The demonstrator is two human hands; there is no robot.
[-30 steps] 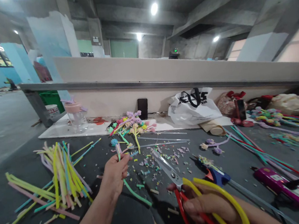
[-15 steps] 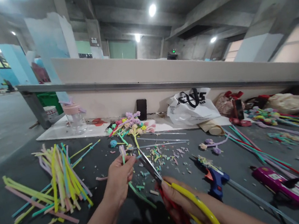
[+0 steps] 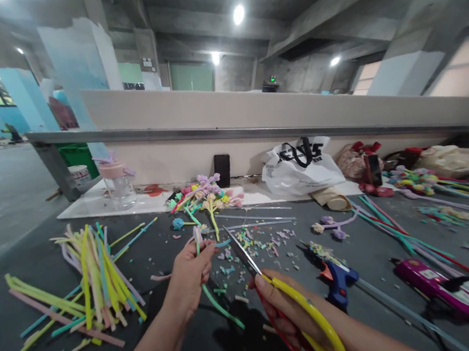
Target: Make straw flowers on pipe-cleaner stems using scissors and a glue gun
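My left hand [image 3: 190, 270] pinches a green fuzzy stem [image 3: 219, 307], probably pipe cleaner, whose tail hangs below the fingers. At its top sits a pale lilac tip [image 3: 198, 235], and a short blue piece [image 3: 223, 244] sticks out to the right of the fingertips. My right hand [image 3: 283, 301] is wrapped round scissors [image 3: 306, 310] with one yellow and one red handle. The blades point up and left, looking nearly closed, a little apart from the blue piece. Behind the left hand stands a heap of fuzzy flowers [image 3: 204, 194].
Cut fuzzy sticks [image 3: 95, 280] are piled on the left. Small clippings [image 3: 264, 240] litter the middle. To the right lie a blue glue gun [image 3: 341, 282], a purple tool [image 3: 443, 289] and long stems [image 3: 409, 227]. A phone [image 3: 222, 170], a clear cup [image 3: 118, 188] and a white bag [image 3: 303, 169] line the back.
The scissors have drawn slightly right, away from my left hand, and their blades look more closed. The blue piece at the left fingertips now shows longer.
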